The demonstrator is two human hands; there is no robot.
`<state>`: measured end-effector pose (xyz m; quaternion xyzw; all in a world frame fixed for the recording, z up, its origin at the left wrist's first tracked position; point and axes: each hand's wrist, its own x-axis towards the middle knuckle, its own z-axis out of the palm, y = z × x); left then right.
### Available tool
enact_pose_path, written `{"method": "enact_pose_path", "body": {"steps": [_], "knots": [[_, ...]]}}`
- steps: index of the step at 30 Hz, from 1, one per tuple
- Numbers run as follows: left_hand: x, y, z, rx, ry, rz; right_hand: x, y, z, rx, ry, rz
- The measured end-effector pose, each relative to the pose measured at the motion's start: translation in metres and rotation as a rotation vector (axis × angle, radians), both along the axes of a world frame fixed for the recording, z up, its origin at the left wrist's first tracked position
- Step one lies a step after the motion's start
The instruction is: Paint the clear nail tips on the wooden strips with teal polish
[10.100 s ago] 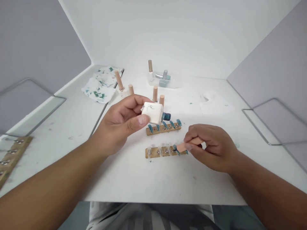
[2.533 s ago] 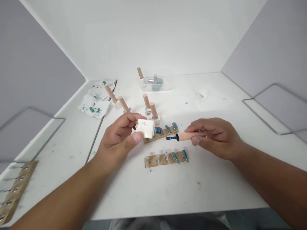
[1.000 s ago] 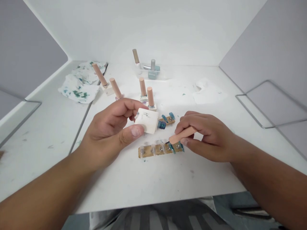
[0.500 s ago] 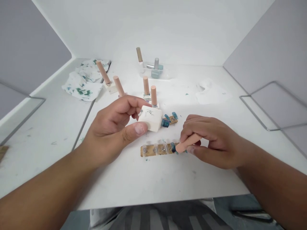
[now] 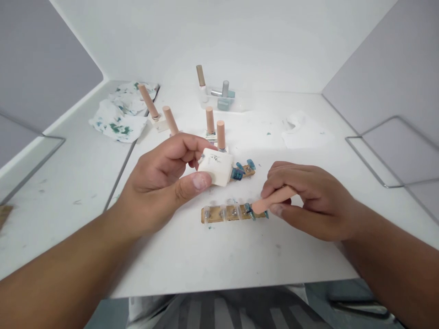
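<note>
Since half a second ago the right hand [image 5: 308,201] has edged toward 3 o'clock. Its thumb and forefinger pinch a peach cylindrical brush cap [image 5: 277,197], with the bristles on a teal-painted nail tip [image 5: 250,210] of the near wooden strip [image 5: 219,214]. At 10 o'clock from there, the left hand [image 5: 157,185] pinches a tilted white square polish bottle [image 5: 215,168]. Light, short strokes would likely suit, with the bottle's mouth kept raised.

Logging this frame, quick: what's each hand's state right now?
Left hand: closed, holding the white polish bottle.
Right hand: closed, holding the peach brush cap at the nail strip.
</note>
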<state>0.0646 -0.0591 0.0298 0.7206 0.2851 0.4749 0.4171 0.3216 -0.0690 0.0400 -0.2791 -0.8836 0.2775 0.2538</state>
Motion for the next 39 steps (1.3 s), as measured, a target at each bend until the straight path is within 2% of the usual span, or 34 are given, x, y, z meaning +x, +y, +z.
{"method": "enact_pose_path", "body": {"steps": [8, 13, 16, 19, 24, 30, 35, 39], "knots": [[0.0008, -0.0012, 0.0002, -0.005, -0.015, -0.008, -0.0022, -0.0008, -0.0005, 0.056, -0.036, -0.132], [0.0006, -0.0014, 0.0002, -0.013, -0.018, 0.0, -0.0043, -0.0002, -0.0009, 0.036, -0.062, -0.077], [0.0008, -0.0012, 0.0001, -0.024, -0.022, -0.013, -0.0062, 0.0002, -0.0019, 0.121, -0.086, -0.151], [0.0019, -0.001, 0.0001, -0.045, -0.049, -0.043, -0.0066, -0.0003, -0.0013, 0.122, -0.071, -0.222], [0.0028, -0.0008, 0.0011, -0.077, -0.1, -0.086, -0.0071, -0.0002, -0.0016, 0.098, -0.066, -0.153], [0.0021, -0.0015, 0.0013, -0.112, -0.119, -0.094, -0.0092, -0.0003, -0.0035, 0.195, -0.071, -0.26], [0.0026, -0.0019, 0.0003, -0.109, -0.134, -0.101, -0.0068, -0.0008, -0.0033, 0.163, -0.047, -0.223], [0.0023, -0.0017, 0.0003, -0.103, -0.139, -0.109, -0.0044, -0.0002, -0.0051, 0.15, -0.042, -0.127]]}}
